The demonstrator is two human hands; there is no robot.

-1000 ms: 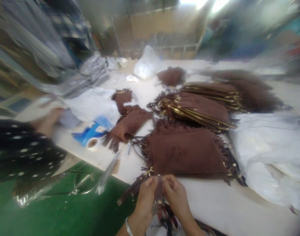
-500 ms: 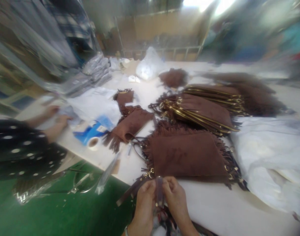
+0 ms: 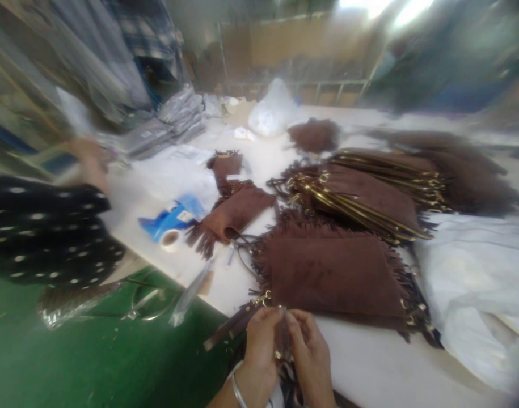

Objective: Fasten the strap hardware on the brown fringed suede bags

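Note:
Between my two hands is a narrow brown strap (image 3: 282, 334) with a small gold fitting near its lower end. My left hand (image 3: 261, 343) pinches it from one side, and a silver bangle circles that wrist. From the other side, the fingers of my right hand (image 3: 310, 345) are closed on the same strap. Right beyond my fingertips, a fringed brown suede bag (image 3: 331, 275) lies flat at the table's front edge. Another strap with gold hardware (image 3: 242, 317) hangs out at that bag's near left corner. What dangles below my hands is blurred.
Stacked fringed bags with gold zips (image 3: 361, 192) lie behind. A folded bag (image 3: 237, 209), a tape roll (image 3: 169, 239) and blue packaging (image 3: 169, 218) are to the left. White plastic (image 3: 476, 283) covers the right. At far left stands a co-worker in a dotted sleeve (image 3: 42, 226).
The view has swung slightly left, so the table's things sit further right. My hands keep their grip on the strap, fingers drawn closer round it. The co-worker's hand has lifted a pale sheet.

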